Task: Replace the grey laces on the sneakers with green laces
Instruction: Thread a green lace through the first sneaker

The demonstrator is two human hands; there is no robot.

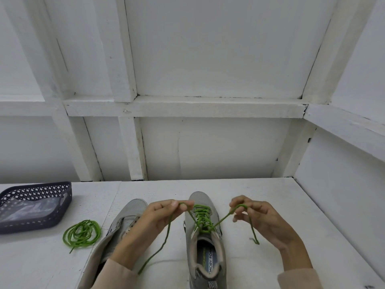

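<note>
Found the laced sneaker (198,200) at lower centre of the frame, flat on the white table (270,195), toe toward the top of the frame and opening toward the bottom edge. Read part of the printed lettering on its insole. Saw the green lace (203,221) crossed back and forth up the eyelets and drawn into one crossing just above the opening.

Pinched one strand of that lace between thumb and fingertips of the left hand (160,215), just left of the toe, with the lace bent into a small loop at the pinch. Left the free end trailing down and to the left onto the table near the left sleeve (116,276).

Gripped the other strand with the right hand (258,217), right of the sneaker, fingers curled and the lace bent over them. Let that free end hang down below the hand. Held both strands raised and spread apart in a V from the crossing.

Spotted the second sneaker (129,213) just left of the first, angled, partly hidden under the left forearm. Noted a spare green lace (82,233) coiled loosely on the table at lower left, and beside it, at the left edge, a dark perforated basket (35,224) with something glossy inside, not identifiable.
</note>
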